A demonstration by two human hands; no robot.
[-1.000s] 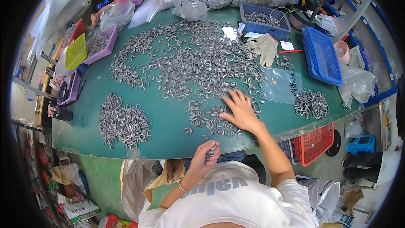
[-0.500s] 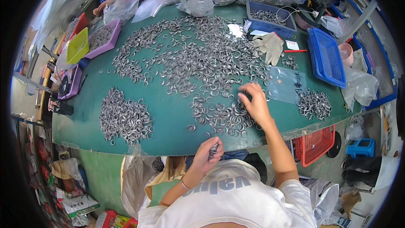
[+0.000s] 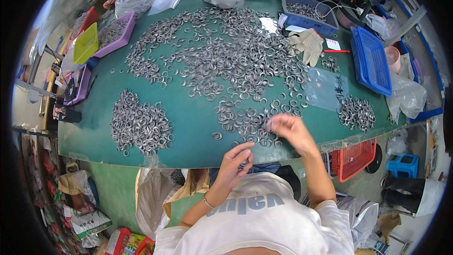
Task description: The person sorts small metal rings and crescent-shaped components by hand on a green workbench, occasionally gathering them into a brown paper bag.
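Just over the table's near edge is my left hand (image 3: 237, 161), its fingers curled around several small grey metal rings (image 3: 243, 164) that show in the palm. My right hand (image 3: 291, 131), a little blurred, is to its right above a loose cluster of rings (image 3: 245, 119). Its fingertips are drawn together in a pinch, and what they hold cannot be made out. Beyond both hands spreads a large heap of the same rings (image 3: 231, 61). A separate pile of rings (image 3: 140, 125) lies at the left, and a smaller ring pile (image 3: 357, 112) at the right.
The green table (image 3: 188, 148) carries a clear plastic bag (image 3: 325, 97), work gloves (image 3: 306, 46), a red pen (image 3: 336, 51) and blue baskets (image 3: 370, 61). A blue-grey bin (image 3: 309, 15) and a pink bin (image 3: 115, 35) contain rings. A person's hand (image 3: 109, 3) shows at far left.
My right hand has come nearer to me, toward my left hand, and its fingers have closed into a pinch. My left hand has risen slightly, its index finger straighter.
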